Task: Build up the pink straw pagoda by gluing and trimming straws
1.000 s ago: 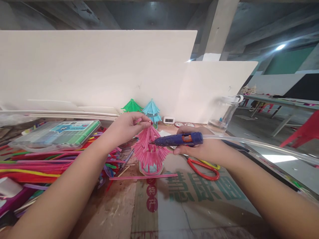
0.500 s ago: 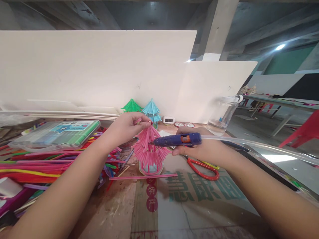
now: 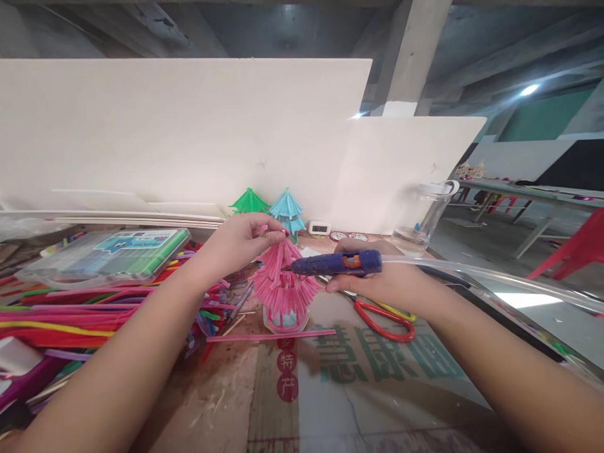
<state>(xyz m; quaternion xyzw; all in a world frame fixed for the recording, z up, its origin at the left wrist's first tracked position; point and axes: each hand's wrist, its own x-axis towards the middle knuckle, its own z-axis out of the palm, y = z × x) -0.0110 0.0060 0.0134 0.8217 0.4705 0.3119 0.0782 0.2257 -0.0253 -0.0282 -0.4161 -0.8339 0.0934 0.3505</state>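
Observation:
A pink tiered tree made of straw pieces stands on the table in front of me. My left hand is closed, pinching the top of this pink tree with its fingertips. My right hand is wrapped round a blue glue gun. The gun's nozzle points left and touches the upper part of the pink tree. A clear glue stick trails from the gun's back to the right.
A loose pink straw lies before the tree. Red-handled scissors lie under my right hand. Several coloured straws and a plastic case fill the left. Green and blue trees, a clear jar stand behind.
The glue gun has shifted slightly left and up along the pink tree's top; my left hand has kept its pinch in place.

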